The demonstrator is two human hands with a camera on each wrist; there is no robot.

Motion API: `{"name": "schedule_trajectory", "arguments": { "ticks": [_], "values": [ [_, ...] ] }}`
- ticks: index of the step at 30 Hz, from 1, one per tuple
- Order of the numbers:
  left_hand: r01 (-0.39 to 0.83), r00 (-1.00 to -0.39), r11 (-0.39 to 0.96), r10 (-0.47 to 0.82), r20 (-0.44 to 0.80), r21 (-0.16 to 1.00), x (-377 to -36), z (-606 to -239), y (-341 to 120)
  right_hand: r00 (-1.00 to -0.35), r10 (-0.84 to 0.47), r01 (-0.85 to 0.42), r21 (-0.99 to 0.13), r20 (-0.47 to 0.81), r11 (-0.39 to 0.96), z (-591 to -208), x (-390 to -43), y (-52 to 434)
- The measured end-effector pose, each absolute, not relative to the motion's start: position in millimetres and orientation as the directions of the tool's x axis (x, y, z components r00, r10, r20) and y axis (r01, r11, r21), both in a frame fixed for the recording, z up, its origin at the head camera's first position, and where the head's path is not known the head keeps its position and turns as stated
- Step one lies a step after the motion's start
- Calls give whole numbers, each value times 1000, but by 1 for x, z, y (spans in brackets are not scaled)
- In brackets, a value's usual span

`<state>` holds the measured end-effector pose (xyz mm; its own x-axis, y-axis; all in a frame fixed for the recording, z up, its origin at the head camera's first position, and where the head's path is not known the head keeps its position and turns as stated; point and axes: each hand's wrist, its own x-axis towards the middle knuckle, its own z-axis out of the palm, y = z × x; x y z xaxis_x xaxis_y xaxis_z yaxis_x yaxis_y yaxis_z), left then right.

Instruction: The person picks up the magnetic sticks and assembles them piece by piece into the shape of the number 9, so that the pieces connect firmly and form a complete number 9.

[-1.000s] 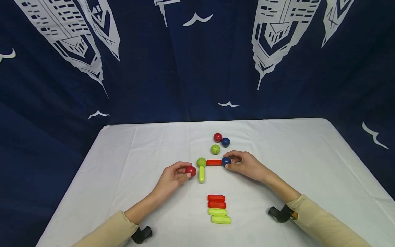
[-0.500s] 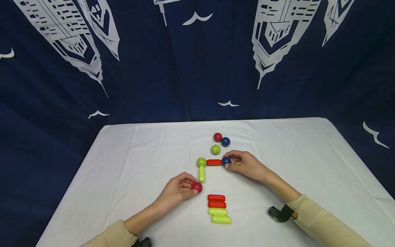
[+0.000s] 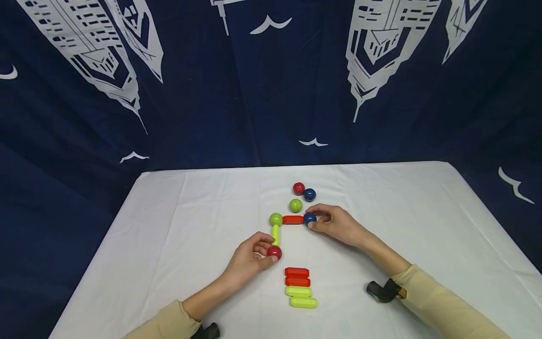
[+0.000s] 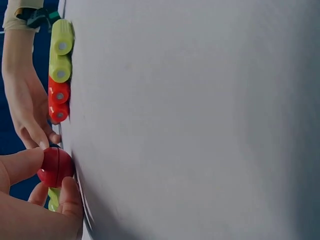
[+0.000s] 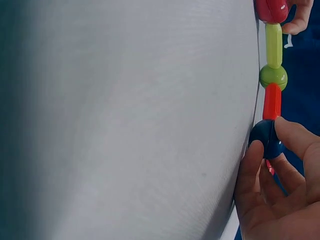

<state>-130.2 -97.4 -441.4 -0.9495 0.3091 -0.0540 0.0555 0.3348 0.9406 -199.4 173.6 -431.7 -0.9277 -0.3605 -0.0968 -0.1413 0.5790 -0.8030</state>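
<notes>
My left hand (image 3: 251, 256) pinches a red ball (image 3: 274, 253), which touches the near end of a yellow-green rod (image 3: 275, 234). At its far end that rod meets a green ball (image 3: 276, 219). A red rod (image 3: 293, 220) runs right from the green ball to a blue ball (image 3: 310, 218), so the pieces form a corner. Thumb and fingers of my right hand (image 3: 338, 226) hold the blue ball. In the right wrist view the red ball (image 5: 271, 10), yellow-green rod (image 5: 274, 45), green ball (image 5: 273, 77), red rod (image 5: 272, 101) and blue ball (image 5: 266, 138) appear joined in a chain.
Behind the corner lie a loose green ball (image 3: 295, 205), a red ball (image 3: 298, 189) and a blue ball (image 3: 310, 195). Nearer the front, two red rods (image 3: 297, 277) and two yellow-green rods (image 3: 301, 296) lie stacked in a column on the white tablecloth (image 3: 203, 197).
My left hand has brought the red ball toward me, then against the near end of the yellow-green rod. The joined pieces have shifted slightly away; my right hand keeps hold of the blue ball.
</notes>
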Motion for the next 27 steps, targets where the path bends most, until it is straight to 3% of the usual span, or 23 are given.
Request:
{"name": "schedule_trajectory", "arguments": {
  "ticks": [11, 19, 27],
  "values": [
    [2, -961, 328, 261, -89, 945, -125, -439, -89, -939, -332, -128, -802, -92, 583, -432, -195, 174],
    [-76, -965, 281, 222, -142, 957, -122, -439, -84, -962, -274, -152, -795, -19, 588, -426, -162, 180],
    [-111, -966, 267, 199, -167, 957, -120, -436, -81, -899, -429, -206, -784, -84, 586, -416, -125, 178]
  ]
}}
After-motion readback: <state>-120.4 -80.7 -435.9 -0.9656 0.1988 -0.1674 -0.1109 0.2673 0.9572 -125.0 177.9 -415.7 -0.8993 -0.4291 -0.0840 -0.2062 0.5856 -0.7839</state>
